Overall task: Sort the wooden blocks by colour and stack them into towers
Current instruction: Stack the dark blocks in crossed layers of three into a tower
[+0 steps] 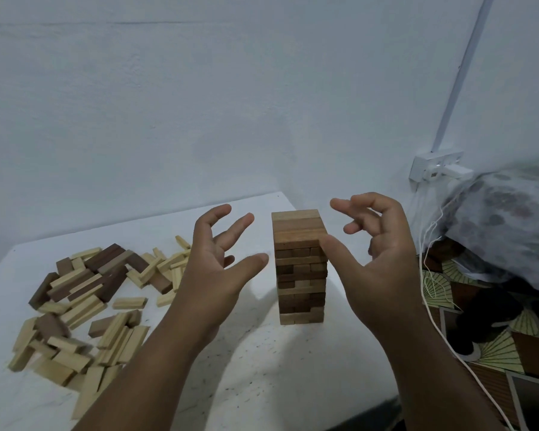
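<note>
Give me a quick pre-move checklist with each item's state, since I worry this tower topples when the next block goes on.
1. Tower upright on the table: ok, its layers look square.
2. Top layer flat and complete: ok, the top blocks lie flush.
3. Hands free of the tower: not ok. The left hand is apart, but the right hand has its thumb at the tower's upper edge.
4. A block ready to place: not ok, both hands hold nothing.
5. Loose pile apart from the tower: ok, it lies off to the left.
6. Tower of one colour: cannot tell, shades vary in the dim light.
</note>
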Demonstrator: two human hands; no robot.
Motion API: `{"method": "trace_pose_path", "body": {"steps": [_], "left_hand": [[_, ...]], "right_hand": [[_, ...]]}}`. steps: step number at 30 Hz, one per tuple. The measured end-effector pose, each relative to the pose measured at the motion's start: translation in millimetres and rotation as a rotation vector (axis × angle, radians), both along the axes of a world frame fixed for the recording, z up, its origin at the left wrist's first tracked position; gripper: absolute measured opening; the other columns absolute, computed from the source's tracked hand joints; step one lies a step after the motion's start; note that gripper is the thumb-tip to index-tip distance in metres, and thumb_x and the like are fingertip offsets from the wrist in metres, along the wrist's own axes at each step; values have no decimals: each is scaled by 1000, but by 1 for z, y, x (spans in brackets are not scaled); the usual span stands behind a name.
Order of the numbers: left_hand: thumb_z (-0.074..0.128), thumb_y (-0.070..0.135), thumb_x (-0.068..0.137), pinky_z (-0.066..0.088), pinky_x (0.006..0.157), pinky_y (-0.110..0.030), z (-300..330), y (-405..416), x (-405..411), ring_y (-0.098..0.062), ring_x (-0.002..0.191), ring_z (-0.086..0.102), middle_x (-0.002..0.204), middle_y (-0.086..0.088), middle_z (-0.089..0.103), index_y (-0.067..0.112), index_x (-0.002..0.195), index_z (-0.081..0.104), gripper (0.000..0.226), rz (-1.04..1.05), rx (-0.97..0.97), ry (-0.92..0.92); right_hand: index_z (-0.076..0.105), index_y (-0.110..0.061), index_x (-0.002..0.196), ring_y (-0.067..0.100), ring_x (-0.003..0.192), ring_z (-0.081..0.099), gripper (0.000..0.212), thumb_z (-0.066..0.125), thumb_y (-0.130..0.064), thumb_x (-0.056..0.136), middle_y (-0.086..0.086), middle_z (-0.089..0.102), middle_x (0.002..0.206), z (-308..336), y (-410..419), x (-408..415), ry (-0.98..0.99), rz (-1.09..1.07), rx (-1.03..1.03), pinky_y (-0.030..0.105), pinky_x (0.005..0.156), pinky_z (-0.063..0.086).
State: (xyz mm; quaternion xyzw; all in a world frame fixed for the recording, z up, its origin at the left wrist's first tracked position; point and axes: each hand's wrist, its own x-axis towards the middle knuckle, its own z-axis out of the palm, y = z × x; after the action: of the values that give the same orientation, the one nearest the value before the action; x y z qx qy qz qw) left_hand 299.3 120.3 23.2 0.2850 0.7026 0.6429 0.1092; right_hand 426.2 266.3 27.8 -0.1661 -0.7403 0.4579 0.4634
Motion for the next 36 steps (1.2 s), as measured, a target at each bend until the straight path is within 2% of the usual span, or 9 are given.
{"method": "trace_pose_path", "body": {"steps": [3,6,10,13,16,20,23,29,36], "left_hand": [[73,22,86,34,96,-34,3,-25,5,4,121,48,127,34,59,50,128,38,61,25,17,27],[68,19,82,40,106,-48,4,-56,9,-4,123,55,125,27,63,48,121,45,54,84,-2,72],[70,13,85,44,102,-53,1,-102,9,-7,117,59,117,23,67,43,115,50,47,184,-59,106],[69,16,81,53,88,-35,-4,-134,0,-3,107,62,113,20,69,38,116,51,45,242,-92,105],[69,5,85,45,67,-7,-8,-159,-16,8,100,60,110,16,70,33,115,52,44,292,-127,86],[69,15,85,42,72,-20,-18,-182,-49,2,95,57,109,22,66,42,110,51,41,346,-264,107],[68,15,84,39,71,-14,-29,-187,-81,3,101,54,106,19,64,43,104,50,39,374,-380,164],[70,21,83,43,82,-31,-43,-166,-134,-9,91,52,99,13,61,26,120,48,43,413,-644,394],[65,30,85,43,80,-42,-60,-141,-173,-22,97,57,98,5,65,27,119,39,43,416,-860,557]], "right_hand": [[57,-26,112,11,96,60,38,72,-6,82,-11,66,108,11,-27,-1,62,57,34,8,75,44],[60,-27,108,12,87,61,34,73,-9,82,-12,61,97,10,-60,-8,41,156,117,19,71,51],[58,-31,107,16,96,57,32,74,-17,82,-21,59,104,-10,-98,-28,-92,252,227,24,79,49],[56,-34,102,12,97,56,30,73,-16,84,-19,61,104,-24,-120,-49,-198,349,168,25,84,48],[55,-35,101,10,95,55,27,70,-19,84,-17,63,100,-39,-133,-75,-289,402,170,22,81,47],[56,-32,96,2,88,53,20,68,-22,84,-16,62,95,-59,-143,-120,-407,390,216,23,76,44],[55,-31,93,7,88,57,15,66,-28,85,-13,62,93,-68,-145,-160,-535,311,335,30,78,50],[57,-24,106,22,101,56,27,61,-45,89,-2,65,99,-68,-147,-216,-838,83,865,36,88,38],[48,-19,70,16,64,51,22,68,-24,80,-3,50,68,-41,-143,-244,-1061,137,733,28,63,39]]}}
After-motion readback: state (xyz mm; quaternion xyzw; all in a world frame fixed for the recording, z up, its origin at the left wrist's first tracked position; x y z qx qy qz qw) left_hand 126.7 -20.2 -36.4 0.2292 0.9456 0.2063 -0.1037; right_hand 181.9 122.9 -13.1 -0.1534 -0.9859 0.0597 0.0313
